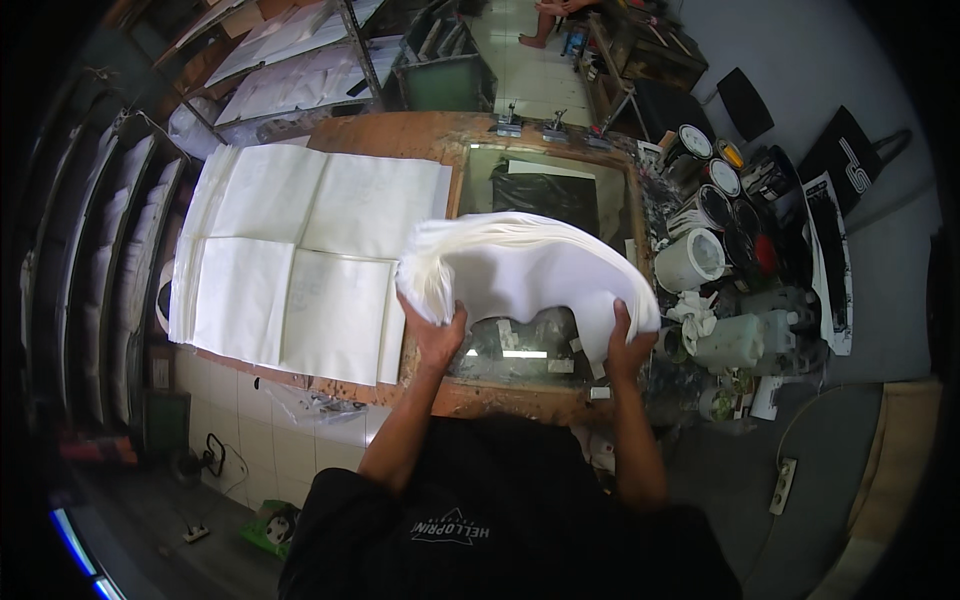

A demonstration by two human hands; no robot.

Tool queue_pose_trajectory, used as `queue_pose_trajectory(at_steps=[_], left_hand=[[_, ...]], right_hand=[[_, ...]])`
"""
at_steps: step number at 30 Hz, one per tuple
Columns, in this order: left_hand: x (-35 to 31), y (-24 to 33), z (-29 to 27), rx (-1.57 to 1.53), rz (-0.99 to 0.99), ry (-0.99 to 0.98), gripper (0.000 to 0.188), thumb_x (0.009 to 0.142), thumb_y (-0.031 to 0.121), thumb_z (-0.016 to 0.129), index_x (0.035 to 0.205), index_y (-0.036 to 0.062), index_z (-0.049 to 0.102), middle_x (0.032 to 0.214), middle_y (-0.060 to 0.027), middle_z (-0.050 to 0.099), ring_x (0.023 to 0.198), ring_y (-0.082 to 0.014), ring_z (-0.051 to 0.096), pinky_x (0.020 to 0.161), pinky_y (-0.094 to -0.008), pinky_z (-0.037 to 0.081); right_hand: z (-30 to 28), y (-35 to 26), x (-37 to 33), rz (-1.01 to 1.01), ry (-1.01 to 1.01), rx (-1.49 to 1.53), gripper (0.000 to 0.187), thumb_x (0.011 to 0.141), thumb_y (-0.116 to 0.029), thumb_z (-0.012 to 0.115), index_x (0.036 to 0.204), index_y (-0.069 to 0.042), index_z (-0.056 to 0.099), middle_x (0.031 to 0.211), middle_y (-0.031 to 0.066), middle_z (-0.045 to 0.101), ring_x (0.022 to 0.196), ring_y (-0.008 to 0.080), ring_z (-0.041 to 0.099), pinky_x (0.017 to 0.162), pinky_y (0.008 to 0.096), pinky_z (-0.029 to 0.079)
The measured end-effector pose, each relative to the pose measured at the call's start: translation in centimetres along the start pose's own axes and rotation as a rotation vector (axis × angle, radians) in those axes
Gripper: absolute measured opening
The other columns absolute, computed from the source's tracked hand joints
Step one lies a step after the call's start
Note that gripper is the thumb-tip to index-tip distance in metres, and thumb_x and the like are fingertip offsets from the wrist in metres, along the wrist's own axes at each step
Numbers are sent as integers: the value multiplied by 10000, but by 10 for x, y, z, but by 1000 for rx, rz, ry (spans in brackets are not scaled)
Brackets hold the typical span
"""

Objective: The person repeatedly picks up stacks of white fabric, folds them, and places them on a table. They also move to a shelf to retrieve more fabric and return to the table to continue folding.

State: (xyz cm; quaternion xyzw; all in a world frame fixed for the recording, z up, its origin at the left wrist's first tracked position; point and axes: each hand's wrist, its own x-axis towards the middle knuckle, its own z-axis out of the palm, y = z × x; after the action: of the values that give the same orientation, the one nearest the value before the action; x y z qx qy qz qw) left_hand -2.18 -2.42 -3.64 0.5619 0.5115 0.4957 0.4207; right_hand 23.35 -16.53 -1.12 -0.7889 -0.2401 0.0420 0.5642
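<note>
"Where's the held stack (545, 265)?"
"Bowed above the glass (530, 340); left hand (437, 335) and right hand (628, 350) curl closed around its ends."
"Handling?"
"Probably floppy, slippery, easily creased: grip both ends."

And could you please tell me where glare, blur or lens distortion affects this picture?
Head view: a bright streak of reflected light lies on the glass panel; the held white sheets look slightly smeared near the left hand, perhaps from motion; the rack at far left bows with the lens, and the corners fall to black.
</note>
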Motion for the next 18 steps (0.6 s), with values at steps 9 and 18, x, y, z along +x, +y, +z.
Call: queue_pose_trajectory(at_steps=[9,18], left_hand=[[-5,-15,-4,217,180,-134,876,679,125,786,1371,-64,283,1170,-254,533,1094,-353,551,993,-431,430],[34,-7,-24,192,-512,-387,849,676,103,792,1342,-90,301,1114,-246,588,966,-323,643,837,-390,566]], right_hand=[[2,-19,13,-111,-235,-23,379,803,-194,743,1078,45,636,959,222,688,909,351,681,767,437,518],[19,56,66,410,-793,-153,447,719,-183,830,1053,41,635,951,142,705,822,247,676,763,367,536]])
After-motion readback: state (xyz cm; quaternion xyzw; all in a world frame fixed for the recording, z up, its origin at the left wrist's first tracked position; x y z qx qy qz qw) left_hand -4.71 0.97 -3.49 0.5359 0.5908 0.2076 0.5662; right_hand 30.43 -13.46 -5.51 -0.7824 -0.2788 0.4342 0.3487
